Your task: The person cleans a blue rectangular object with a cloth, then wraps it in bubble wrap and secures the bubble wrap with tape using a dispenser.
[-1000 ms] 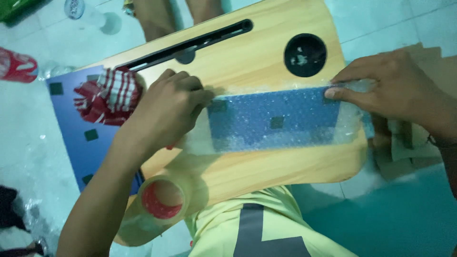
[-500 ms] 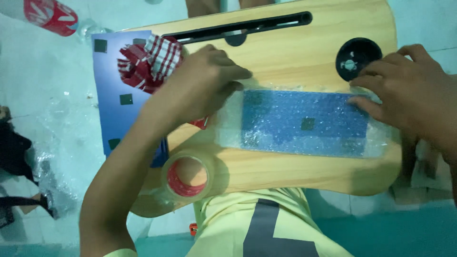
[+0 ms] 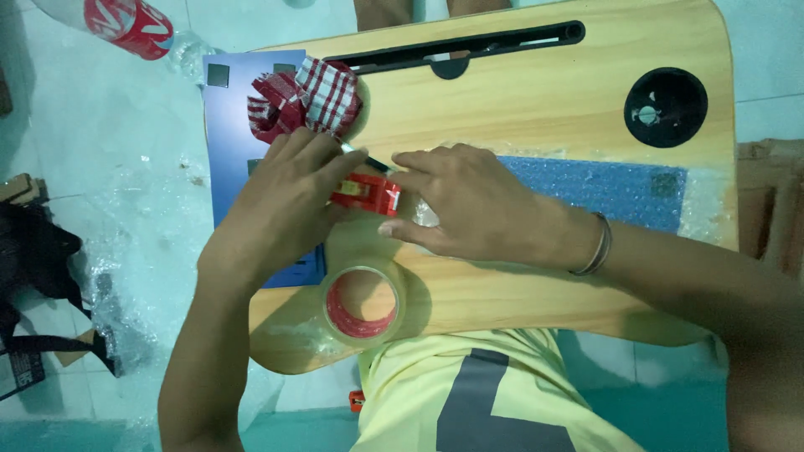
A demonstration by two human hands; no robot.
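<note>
Both hands meet on a small red object at the left end of a bubble-wrapped blue panel.

The left hand [image 3: 289, 188] pinches the red object [image 3: 366, 192]; the right hand [image 3: 469, 205] presses flat, fingers together, on the blue panel [image 3: 599, 186], which lies lengthwise on the wooden surface [image 3: 536, 92]. A roll of clear tape with a red core [image 3: 362, 303] sits just below the hands.

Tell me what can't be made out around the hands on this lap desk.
Head view only:
- Red tape dispenser: mostly covered by the left hand and right hand.
- Blue bubble-wrapped package: left end hidden under the right hand.
- Plastic bottle: cut off by the top edge.
- Black bag: cut off at the left edge.
</note>
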